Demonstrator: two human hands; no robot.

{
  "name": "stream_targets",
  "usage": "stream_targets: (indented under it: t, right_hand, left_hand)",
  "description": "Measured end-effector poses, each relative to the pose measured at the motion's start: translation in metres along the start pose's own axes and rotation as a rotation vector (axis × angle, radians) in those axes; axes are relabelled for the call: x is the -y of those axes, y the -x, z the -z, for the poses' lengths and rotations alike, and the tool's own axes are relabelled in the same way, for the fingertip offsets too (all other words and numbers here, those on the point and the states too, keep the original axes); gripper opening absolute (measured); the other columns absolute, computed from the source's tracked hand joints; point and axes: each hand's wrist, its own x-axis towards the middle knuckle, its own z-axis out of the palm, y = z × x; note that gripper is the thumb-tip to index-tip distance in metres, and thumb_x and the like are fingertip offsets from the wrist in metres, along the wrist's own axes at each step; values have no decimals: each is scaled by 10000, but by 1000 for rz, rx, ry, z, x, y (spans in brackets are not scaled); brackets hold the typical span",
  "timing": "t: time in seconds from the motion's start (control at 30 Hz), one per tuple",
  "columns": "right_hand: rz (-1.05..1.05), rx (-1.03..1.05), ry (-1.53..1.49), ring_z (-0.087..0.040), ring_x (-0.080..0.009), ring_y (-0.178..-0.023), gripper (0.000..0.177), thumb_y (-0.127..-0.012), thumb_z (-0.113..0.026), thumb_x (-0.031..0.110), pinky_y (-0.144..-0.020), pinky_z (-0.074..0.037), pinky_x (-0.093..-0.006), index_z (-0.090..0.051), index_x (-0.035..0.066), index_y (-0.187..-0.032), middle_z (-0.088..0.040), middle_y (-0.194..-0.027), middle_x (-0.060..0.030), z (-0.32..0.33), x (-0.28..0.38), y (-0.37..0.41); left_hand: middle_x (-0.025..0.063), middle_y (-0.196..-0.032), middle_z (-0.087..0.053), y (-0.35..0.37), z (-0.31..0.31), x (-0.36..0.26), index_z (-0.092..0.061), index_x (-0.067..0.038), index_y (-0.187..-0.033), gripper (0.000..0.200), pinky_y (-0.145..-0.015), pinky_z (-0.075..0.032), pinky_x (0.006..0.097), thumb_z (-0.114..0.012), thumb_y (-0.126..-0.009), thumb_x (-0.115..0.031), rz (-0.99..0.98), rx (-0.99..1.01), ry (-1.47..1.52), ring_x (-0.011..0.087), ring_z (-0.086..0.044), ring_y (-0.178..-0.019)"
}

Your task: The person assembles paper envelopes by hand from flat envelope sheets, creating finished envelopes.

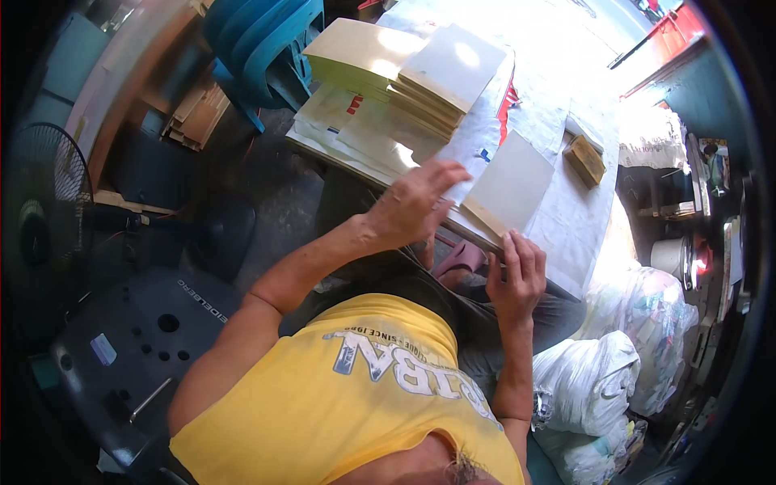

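A grey-white sheet of card (515,178) lies on the table near its front edge, with a tan strip along its near side. My right hand (520,279) rests its fingertips on the near corner of this card, the thumb apart from the fingers. To the left, my left hand (412,204) is raised by the table edge, fingers apart and nothing visible in them. Farther back stand a stack of cream paper (360,50) and, beside it, a pile of tan-edged cards with a grey-white top (454,65). A yellowish-brown block (584,160) sits right of the card.
A white covering lies over the table (558,242). Stacked blue plastic chairs (263,56) stand at the back left. A fan (40,194) and a black Heidelberg-marked panel (145,347) are on my left. Filled plastic bags (586,376) lie on my right.
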Motion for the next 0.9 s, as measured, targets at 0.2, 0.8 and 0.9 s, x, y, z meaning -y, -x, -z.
stream_targets:
  t: [0.2,0.8,0.9]
  right_hand:
    - [212,8,127,-702,-322,-918,283,-870,-674,-33,-821,-619,-440,-700,-40,-1152,-712,-1072,-178,10,3,5]
    - [215,-294,-75,-678,-51,-676,180,-967,-742,166,-486,-451,-231,-775,162,-1144,-794,-953,-16,75,-50,-274]
    - [543,-436,-73,-725,-126,-818,245,-959,-699,85,-587,-517,-261,-791,187,-1161,-791,-1056,-31,64,-39,-313]
  left_hand:
    - [181,-1205,-628,31,-5,-35,-583,-52,-1337,545,-999,-523,477,-800,-843,-124,194,120,287,363,-615,-1196]
    - [164,-966,-760,-237,117,-19,-635,-57,-1174,311,-711,-587,421,-697,-873,-5,-586,-92,-58,331,-754,-901]
    - [151,-994,-772,-239,138,-6,-630,-83,-1236,376,-816,-596,413,-716,-874,-31,-568,-230,-100,314,-762,-925]
